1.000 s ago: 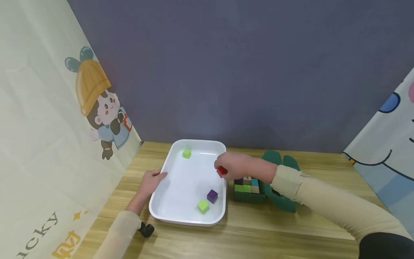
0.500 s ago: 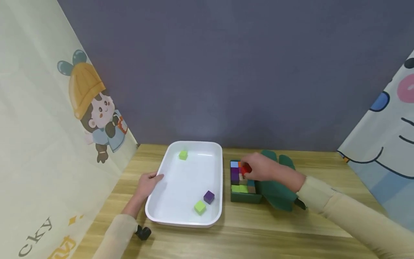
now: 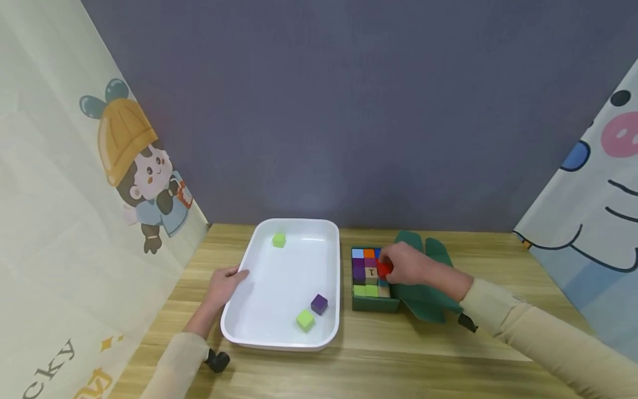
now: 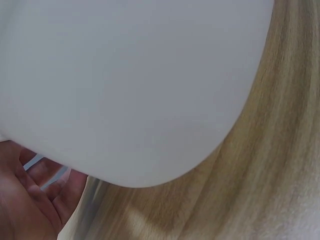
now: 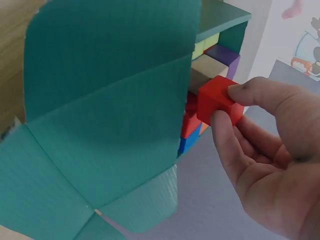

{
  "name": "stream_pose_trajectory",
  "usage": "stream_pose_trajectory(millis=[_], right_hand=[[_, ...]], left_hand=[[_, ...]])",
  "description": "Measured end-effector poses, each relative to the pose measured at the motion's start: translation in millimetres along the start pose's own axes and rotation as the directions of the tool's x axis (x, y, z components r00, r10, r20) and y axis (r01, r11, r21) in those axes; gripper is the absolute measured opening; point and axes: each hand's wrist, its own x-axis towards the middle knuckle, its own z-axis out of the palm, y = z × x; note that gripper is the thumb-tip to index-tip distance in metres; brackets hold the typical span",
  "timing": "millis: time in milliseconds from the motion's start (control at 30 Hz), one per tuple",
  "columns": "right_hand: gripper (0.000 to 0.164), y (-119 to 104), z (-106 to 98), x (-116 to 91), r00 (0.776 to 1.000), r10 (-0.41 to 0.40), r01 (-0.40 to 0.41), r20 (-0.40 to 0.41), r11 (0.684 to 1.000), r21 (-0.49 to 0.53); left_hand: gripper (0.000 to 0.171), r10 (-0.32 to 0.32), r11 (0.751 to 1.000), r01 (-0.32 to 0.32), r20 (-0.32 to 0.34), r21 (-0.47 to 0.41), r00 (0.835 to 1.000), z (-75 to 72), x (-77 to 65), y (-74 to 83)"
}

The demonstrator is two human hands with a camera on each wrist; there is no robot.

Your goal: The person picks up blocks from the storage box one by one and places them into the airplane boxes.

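Observation:
My right hand point(image 3: 406, 263) pinches a red cube block point(image 5: 214, 101) between thumb and fingers, over the right side of a green cardboard box point(image 3: 375, 304). Colored cubes fill the box: light blue, orange, purple, lime green, and a wooden one marked with a figure point(image 3: 371, 272). In the right wrist view, another red cube point(image 5: 190, 124) and a blue cube point(image 5: 189, 142) show below the held one. My left hand point(image 3: 223, 285) grips the left rim of a white tray point(image 3: 284, 277), thumb over the edge. In the left wrist view its fingers point(image 4: 45, 172) are at the tray's underside.
Inside the tray are a lime cube point(image 3: 279, 240) at the back, another lime cube point(image 3: 305, 320) and a purple cube point(image 3: 319, 304) near the front. The box's open lid flaps point(image 3: 426, 302) spread to the right. A dark grey backdrop point(image 3: 324, 111) stands behind the wooden table point(image 3: 423, 354).
My right hand has carried the red cube from above the tray's right edge rightward to the box. The left hand keeps its hold on the tray. The head view has shifted slightly.

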Motion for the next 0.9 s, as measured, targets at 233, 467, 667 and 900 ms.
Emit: stream_pose_trajectory(millis=[233, 467, 667, 900], right_hand=[[0.027, 3, 8, 5, 1.0, -0.011, 0.011, 0.009, 1.0, 0.001], [0.022, 9, 16, 9, 1.0, -0.029, 0.029, -0.001, 0.999, -0.037], [0.02, 9, 19, 12, 1.0, -0.015, 0.015, 0.01, 0.998, -0.067], [0.022, 9, 25, 11, 1.0, 0.001, -0.002, -0.005, 0.994, -0.11]], left_hand=[[0.048, 0.009, 1.0, -0.009, -0.011, 0.002, 1.0, -1.6, -1.8, 3.1], [0.048, 0.005, 1.0, -0.005, -0.007, -0.013, 1.0, -0.6, -5.0, 1.7], [0.05, 0.004, 1.0, -0.004, 0.002, -0.003, 1.0, -1.8, -3.6, 2.7], [0.048, 0.003, 1.0, -0.003, -0.001, -0.015, 1.0, -1.2, -4.4, 2.4]])
